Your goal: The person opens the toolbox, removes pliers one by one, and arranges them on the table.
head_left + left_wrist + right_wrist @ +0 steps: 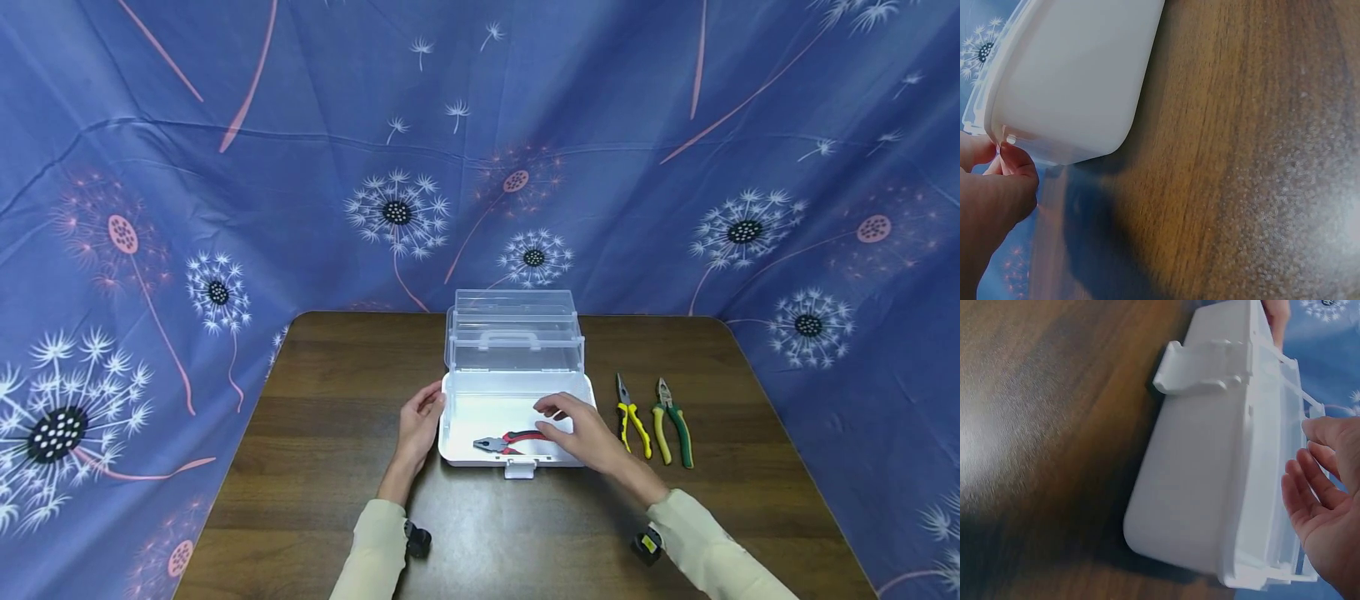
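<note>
A white storage box (480, 400) with a clear lid (517, 317) tipped up at the back stands on the table. Inside lie red-and-black-handled pliers (491, 444), their handles partly hidden behind my right hand. My left hand (420, 423) pinches the rim at the box's left side, thumb and finger meeting there in the left wrist view. My right hand (585, 429) hovers over the right part of the box with loosely bent fingers and nothing between them. In the right wrist view the box's front latch (1200, 367) hangs outward.
Right of the box, yellow-and-black needle-nose pliers (633, 421) and green-and-yellow pliers (675, 425) lie side by side on the wooden table (315, 500). A blue dandelion-print cloth (300, 200) hangs around the back and sides.
</note>
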{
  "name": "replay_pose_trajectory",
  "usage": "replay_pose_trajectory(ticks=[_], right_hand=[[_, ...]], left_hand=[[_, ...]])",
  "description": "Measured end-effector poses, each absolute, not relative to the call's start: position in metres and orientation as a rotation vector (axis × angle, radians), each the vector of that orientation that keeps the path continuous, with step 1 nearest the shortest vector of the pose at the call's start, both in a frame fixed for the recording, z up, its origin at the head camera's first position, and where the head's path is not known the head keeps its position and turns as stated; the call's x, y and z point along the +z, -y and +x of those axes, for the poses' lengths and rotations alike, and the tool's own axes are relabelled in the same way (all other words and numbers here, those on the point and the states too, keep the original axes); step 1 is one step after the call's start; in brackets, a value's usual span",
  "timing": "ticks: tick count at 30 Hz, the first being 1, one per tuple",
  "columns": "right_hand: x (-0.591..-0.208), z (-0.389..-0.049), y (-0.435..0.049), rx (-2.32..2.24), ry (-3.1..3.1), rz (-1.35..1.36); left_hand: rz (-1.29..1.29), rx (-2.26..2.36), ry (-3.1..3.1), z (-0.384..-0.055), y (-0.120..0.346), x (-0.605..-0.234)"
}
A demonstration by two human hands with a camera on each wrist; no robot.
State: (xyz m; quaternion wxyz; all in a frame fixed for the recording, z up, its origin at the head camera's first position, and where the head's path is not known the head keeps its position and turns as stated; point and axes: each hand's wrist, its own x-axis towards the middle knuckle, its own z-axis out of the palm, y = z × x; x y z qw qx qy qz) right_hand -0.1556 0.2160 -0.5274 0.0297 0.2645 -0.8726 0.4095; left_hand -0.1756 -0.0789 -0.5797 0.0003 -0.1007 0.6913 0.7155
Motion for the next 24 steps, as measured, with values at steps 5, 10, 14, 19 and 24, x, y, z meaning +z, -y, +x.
replay_pose_trajectory(ticks=[5,10,14,19,24], right_hand=[[-0.539,-0.155,-0.206,1.301,2.71,0.906],[-0.548,-0.156,-0.199,1.356,2.752,0.935],[-0.554,-0.157,-0.195,1.362,2.804,0.926],[-0.56,-0.161,-0.191,1.3,2.86,0.938],[-0.563,-0.166,-0.187,1.238,2.88,1.006]], left_hand=[[-0.313,2.276,-2.161,-0.176,0.079,-0.583],[-0.322,2.307,-2.148,-0.175,0.078,-0.585],[-0.323,2.301,-2.155,-0.174,0.077,-0.585],[-0.305,2.325,-2.16,-0.175,0.077,-0.587],[-0.29,2.356,-2.143,-0.177,0.077,-0.588]])
